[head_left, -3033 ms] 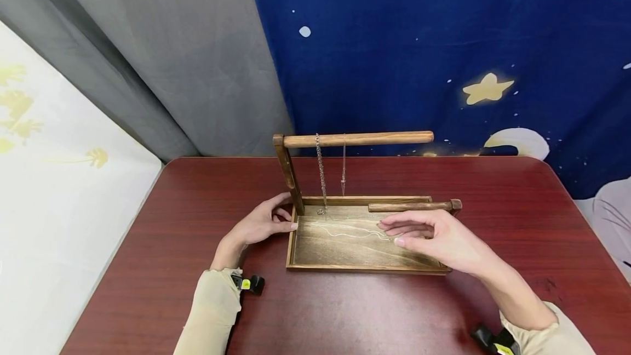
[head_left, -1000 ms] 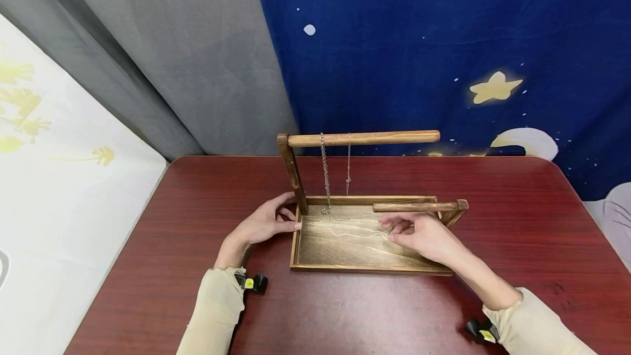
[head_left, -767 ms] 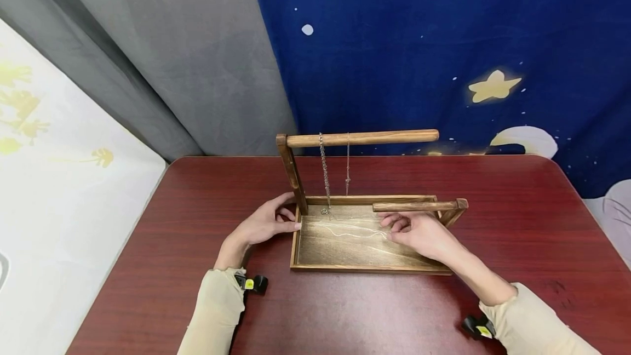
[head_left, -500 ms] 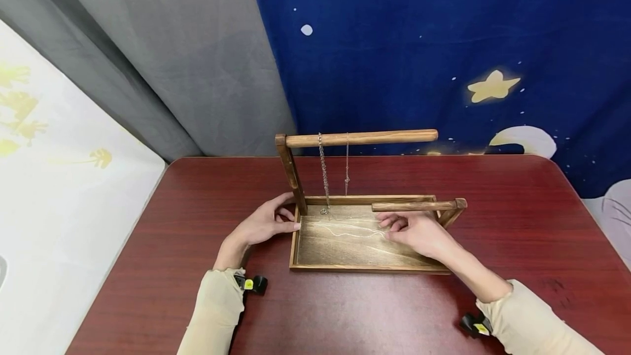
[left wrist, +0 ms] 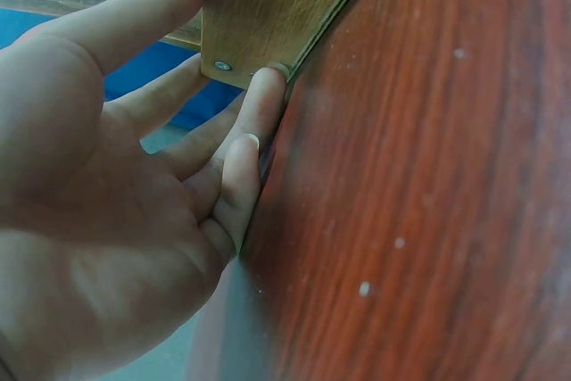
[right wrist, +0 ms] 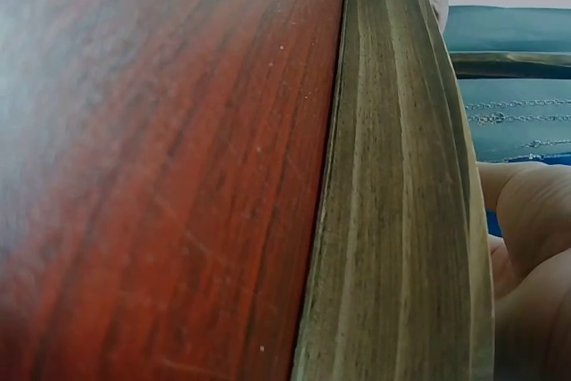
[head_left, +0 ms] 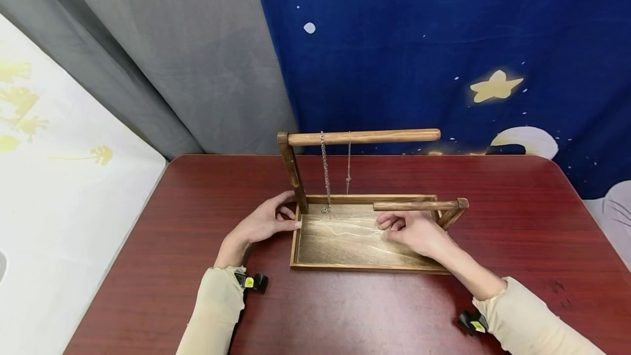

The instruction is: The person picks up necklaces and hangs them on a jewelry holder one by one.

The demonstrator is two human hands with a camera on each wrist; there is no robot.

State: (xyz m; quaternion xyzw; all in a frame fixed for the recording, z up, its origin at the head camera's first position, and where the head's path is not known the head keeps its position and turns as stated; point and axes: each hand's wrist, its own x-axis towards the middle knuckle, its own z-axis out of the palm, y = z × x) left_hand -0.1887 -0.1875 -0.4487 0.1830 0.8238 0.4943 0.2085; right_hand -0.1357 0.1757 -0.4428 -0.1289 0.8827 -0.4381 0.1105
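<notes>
A wooden jewelry stand with a tray base [head_left: 365, 268] sits on the table. My left hand [head_left: 261, 224] holds the tray's left end, thumb on the rim; in the left wrist view its fingers touch the tray's end wall [left wrist: 277, 6]. A thin silver necklace [head_left: 345, 233] lies stretched across the tray floor. My right hand [head_left: 419, 234] pinches the necklace's right end between thumb and index finger, beneath the short lower bar [head_left: 414, 206]. In the right wrist view, the tray's front wall [right wrist: 384, 176] hides part of this hand [right wrist: 540, 238].
A thicker chain [head_left: 325, 171] and a fine chain [head_left: 349, 163] hang from the stand's long upper bar [head_left: 394, 136]. One post [head_left: 292, 174] carries that bar at the left. The dark red table [head_left: 345, 311] ends at a blue curtain [head_left: 374, 43] and a grey curtain [head_left: 187, 59].
My right hand, its fingers spread over the tray three seconds ago, has lowered and moved slightly left, and its fingertips have closed on the necklace's end. My left hand keeps its place.
</notes>
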